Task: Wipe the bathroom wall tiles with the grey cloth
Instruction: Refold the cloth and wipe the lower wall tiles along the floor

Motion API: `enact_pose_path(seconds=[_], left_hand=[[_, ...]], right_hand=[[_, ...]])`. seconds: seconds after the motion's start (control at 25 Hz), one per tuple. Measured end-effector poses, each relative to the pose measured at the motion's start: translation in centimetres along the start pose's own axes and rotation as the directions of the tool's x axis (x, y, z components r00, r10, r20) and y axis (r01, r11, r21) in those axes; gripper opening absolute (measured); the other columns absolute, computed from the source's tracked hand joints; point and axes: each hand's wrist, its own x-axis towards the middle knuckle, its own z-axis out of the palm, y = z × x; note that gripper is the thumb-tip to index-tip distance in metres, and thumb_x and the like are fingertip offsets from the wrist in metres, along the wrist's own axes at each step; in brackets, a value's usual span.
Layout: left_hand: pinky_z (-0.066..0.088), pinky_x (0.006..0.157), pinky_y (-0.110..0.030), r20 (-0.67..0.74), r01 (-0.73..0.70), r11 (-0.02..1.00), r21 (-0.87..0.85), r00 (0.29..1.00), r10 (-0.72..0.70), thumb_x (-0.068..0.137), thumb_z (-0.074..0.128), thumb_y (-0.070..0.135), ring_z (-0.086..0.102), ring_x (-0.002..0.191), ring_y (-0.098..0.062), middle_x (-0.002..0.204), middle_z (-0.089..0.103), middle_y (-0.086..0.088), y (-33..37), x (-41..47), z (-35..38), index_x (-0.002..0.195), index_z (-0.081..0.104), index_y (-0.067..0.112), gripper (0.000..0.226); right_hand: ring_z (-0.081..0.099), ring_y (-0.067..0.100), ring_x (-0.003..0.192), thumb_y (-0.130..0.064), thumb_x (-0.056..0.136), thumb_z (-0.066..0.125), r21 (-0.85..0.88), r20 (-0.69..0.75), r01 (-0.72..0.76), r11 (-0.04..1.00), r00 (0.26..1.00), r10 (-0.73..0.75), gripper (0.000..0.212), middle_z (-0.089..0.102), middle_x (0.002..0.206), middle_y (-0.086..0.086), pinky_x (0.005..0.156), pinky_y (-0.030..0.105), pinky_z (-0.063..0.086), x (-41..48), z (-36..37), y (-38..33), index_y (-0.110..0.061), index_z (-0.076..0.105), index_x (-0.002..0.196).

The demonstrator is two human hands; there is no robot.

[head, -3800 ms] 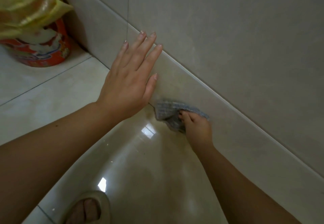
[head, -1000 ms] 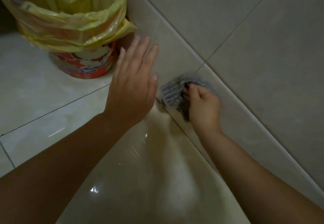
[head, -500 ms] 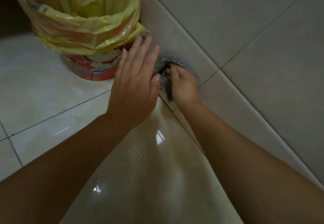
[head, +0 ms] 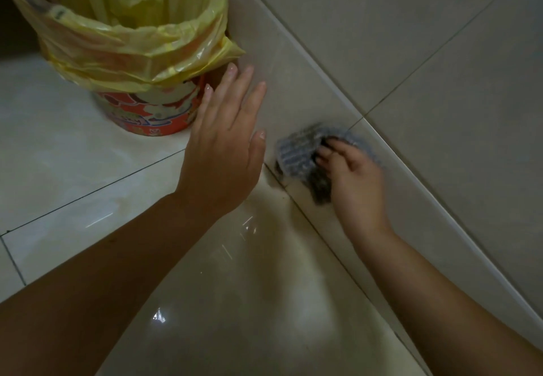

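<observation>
Beige bathroom wall tiles [head: 440, 67] are meeting a glossy floor [head: 73, 170] at a low skirting row, and the grey cloth [head: 296, 152] is lying bunched against that bottom row, just above the floor joint; the right hand [head: 355, 181] is pressing it there, fingers curled into its folds and gripping it, the hand blurring as if mid-stroke; the left hand [head: 226, 146] is holding nothing, its fingers straight and close together, reaching toward the wall beside the cloth, though I cannot tell whether it is touching the tile; the cloth is looking soft, light and limp, with a ribbed weave, so it is probably best taken as a gathered handful at its middle; a bin [head: 147, 117] with a yellow liner [head: 132, 23] is standing near in the corner; its red printed wrap and a dark strip on the liner are showing no legible writing.
</observation>
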Motion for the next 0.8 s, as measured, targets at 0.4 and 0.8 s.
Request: enact_pose_path(seconds=[0.4, 0.8], left_hand=[[0.016, 0.122, -0.052, 0.035, 0.009, 1.000, 0.012, 0.999, -0.010, 0.097, 0.043, 0.016, 0.017, 0.151, -0.028, 0.160, 0.028, -0.014, -1.1, -0.2, 0.2, 0.150, 0.034, 0.005, 0.054], [0.015, 0.123, -0.050, 0.055, 0.013, 1.000, 0.026, 0.998, -0.015, 0.098, 0.043, 0.018, 0.017, 0.151, -0.027, 0.160, 0.029, -0.014, -1.4, -0.4, 0.6, 0.149, 0.036, 0.004, 0.053]], right_hand=[[0.045, 0.013, 0.133, -0.001, 0.100, 0.039, 0.042, 0.292, 0.073, 0.996, 0.953, -0.082, 0.046, 0.050, 0.144, 0.008, 0.113, 0.025, 0.032, 6.9, 7.3, -2.2, -0.009, 0.038, 0.145], [0.035, 0.021, 0.140, 0.005, 0.101, 0.034, 0.057, 0.418, -0.121, 0.991, 0.905, 0.086, 0.048, 0.036, 0.153, 0.013, 0.088, -0.004, 0.030, 6.7, 9.2, 2.5, -0.002, 0.030, 0.148]])
